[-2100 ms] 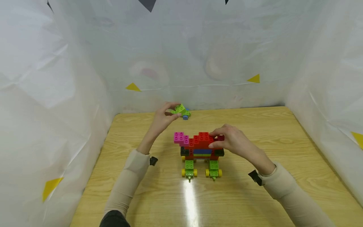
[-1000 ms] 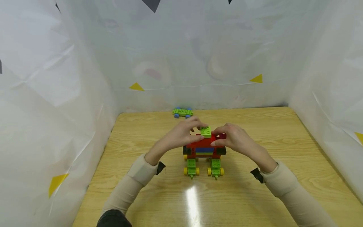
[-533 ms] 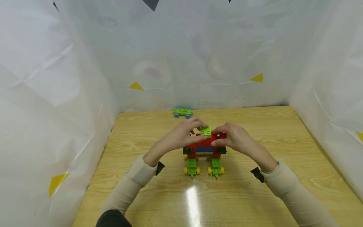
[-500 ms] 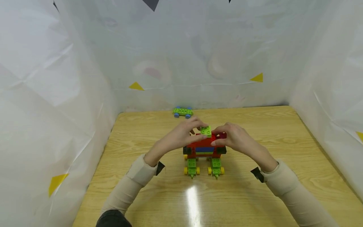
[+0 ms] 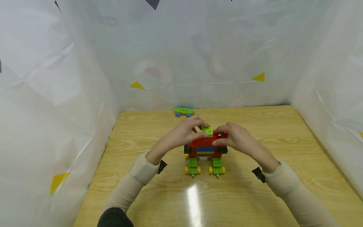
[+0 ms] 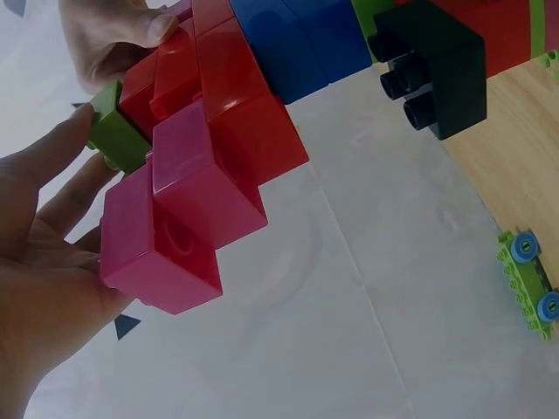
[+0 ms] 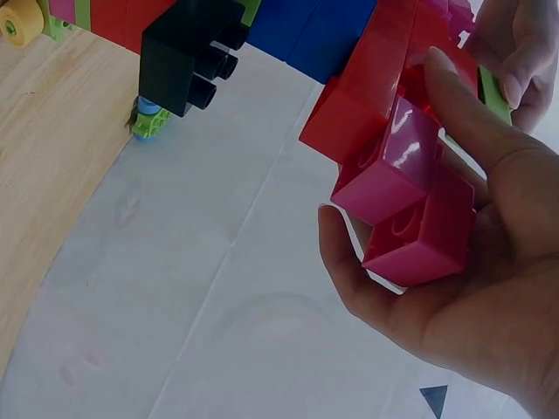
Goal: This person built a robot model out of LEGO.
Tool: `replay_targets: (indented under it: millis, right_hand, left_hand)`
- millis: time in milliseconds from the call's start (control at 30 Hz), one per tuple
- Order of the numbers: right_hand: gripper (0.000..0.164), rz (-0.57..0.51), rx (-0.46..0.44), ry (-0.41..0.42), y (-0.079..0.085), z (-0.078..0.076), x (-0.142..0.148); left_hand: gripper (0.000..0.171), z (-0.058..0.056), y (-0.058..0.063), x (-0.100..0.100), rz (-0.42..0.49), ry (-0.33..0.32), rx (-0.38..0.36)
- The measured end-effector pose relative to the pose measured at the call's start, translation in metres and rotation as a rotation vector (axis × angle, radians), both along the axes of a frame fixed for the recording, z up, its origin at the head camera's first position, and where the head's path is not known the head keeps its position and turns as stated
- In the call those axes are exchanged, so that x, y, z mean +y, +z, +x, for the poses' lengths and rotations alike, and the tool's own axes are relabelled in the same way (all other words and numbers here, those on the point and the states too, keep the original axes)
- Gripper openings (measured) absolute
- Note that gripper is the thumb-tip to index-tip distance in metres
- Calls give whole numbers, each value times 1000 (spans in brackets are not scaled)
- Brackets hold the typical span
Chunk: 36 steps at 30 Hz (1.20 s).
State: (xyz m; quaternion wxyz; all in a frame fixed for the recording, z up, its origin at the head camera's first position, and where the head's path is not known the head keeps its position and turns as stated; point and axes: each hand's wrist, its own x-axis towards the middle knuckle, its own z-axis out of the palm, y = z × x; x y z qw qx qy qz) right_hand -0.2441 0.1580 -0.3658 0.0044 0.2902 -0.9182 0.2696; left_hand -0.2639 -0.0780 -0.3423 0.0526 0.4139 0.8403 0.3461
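In the head view, my left hand (image 5: 187,134) pinches a light green brick (image 5: 207,130) at the top of a toy-brick build (image 5: 198,142). Red bricks make up its top, with blue below and black bricks (image 5: 188,149) at its ends. Two green wheeled bases (image 5: 193,164) with yellow wheels carry it. My right hand (image 5: 236,138) grips the red upper right end, thumb in front. Pink bricks (image 6: 188,175) jut out beside my left palm in the left wrist view; the head view hides them behind that hand. Magenta bricks (image 7: 428,231) lie within my right hand's grasp in the right wrist view.
A green wheeled base (image 5: 184,111) with blue wheels stands at the back edge of the wooden table (image 5: 141,132). White sheeting (image 5: 198,56) with yellow triangles encloses the back and sides.
My left hand has carried the green brick from the blue-wheeled base at the back to the top of the build. My right hand has kept its grip there.
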Motion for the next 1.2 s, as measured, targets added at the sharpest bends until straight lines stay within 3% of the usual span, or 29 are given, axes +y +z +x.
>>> replay_targets:
  millis: [267,700,1200]
  right_hand:
    - [32,-4,33,14,-2,0,1]
    - [34,2,-4,6,0,1,-1]
    - [32,8,28,8,0,2,-1]
  left_hand:
    - [32,3,4,1,-40,-5,76]
    - [30,6,4,1,-49,-5,104]
    - [31,4,11,5,-129,-5,23]
